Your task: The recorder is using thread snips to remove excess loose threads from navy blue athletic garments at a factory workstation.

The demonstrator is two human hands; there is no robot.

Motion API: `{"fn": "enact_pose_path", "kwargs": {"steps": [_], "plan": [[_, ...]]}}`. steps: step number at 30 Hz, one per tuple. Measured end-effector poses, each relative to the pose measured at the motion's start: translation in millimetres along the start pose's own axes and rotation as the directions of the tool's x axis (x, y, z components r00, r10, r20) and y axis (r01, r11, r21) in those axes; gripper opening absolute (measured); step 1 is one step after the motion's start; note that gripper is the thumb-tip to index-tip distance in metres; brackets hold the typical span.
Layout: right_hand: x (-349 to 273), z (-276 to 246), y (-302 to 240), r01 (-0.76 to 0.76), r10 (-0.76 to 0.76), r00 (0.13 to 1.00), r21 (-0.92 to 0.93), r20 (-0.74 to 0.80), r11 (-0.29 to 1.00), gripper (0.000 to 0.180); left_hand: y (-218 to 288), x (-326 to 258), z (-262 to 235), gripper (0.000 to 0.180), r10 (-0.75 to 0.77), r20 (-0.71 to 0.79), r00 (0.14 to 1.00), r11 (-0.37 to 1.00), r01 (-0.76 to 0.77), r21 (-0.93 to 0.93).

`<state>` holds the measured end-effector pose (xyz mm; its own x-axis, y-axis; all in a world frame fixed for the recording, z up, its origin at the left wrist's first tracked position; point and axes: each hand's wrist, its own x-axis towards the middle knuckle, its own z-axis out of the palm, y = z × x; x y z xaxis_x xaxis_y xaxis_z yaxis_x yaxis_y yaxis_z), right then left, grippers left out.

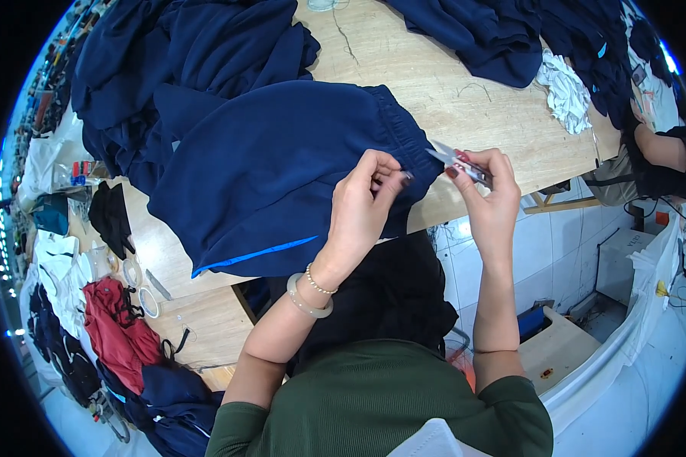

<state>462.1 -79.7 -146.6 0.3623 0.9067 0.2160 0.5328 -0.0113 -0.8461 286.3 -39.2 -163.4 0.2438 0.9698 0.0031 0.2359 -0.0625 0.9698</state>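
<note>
A navy garment (274, 152) with a gathered elastic waistband (402, 129) and a bright blue strip along its lower edge lies on the table in front of me. My left hand (366, 194) is over the waistband end, thumb and fingers pinched together; whatever is between them is too small to make out. In my right hand (489, 183), just right of the waistband, is a pair of thread snips (459, 161). Their blades point up and left toward the garment's edge, and the fingers wrap round the handles.
Heaped navy cloth (198, 53) covers the table's far left, with more navy cloth (480, 34) at the far right. A crumpled white bundle (564, 91) lies near another person's arm (659, 148). Red cloth (118, 327) and tape rolls (149, 302) are at left.
</note>
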Motion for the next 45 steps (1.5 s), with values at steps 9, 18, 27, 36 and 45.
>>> {"fn": "enact_pose_path", "kwargs": {"steps": [9,18,27,36,45], "plan": [[-37.2,1.8,6.0,-0.009,0.011,1.000,0.098,-0.021,0.995,0.021,-3.5,-4.0,-0.7,0.039,0.052,0.085,0.995,0.993,-0.042,-0.115],[-40.4,12.4,7.2,0.062,-0.061,0.998,0.127,-0.017,0.990,0.022,-7.8,-5.8,-1.2,0.039,-0.002,0.079,0.997,0.970,0.022,-0.242],[-38.5,18.2,9.1,0.047,-0.049,0.999,0.098,0.015,0.994,0.022,-11.7,-6.0,-2.0,0.039,-0.004,0.079,0.997,0.966,0.024,-0.257],[-40.3,31.8,9.5,-0.207,0.190,0.978,0.422,0.084,0.883,0.024,-12.3,-4.7,-0.6,0.037,0.009,0.051,0.999,0.963,0.005,-0.269],[-33.8,24.6,8.8,-0.040,0.047,0.999,0.306,-0.014,0.951,0.024,-8.9,-3.3,-2.3,0.033,-0.038,0.040,0.998,0.966,0.047,-0.255]]}}
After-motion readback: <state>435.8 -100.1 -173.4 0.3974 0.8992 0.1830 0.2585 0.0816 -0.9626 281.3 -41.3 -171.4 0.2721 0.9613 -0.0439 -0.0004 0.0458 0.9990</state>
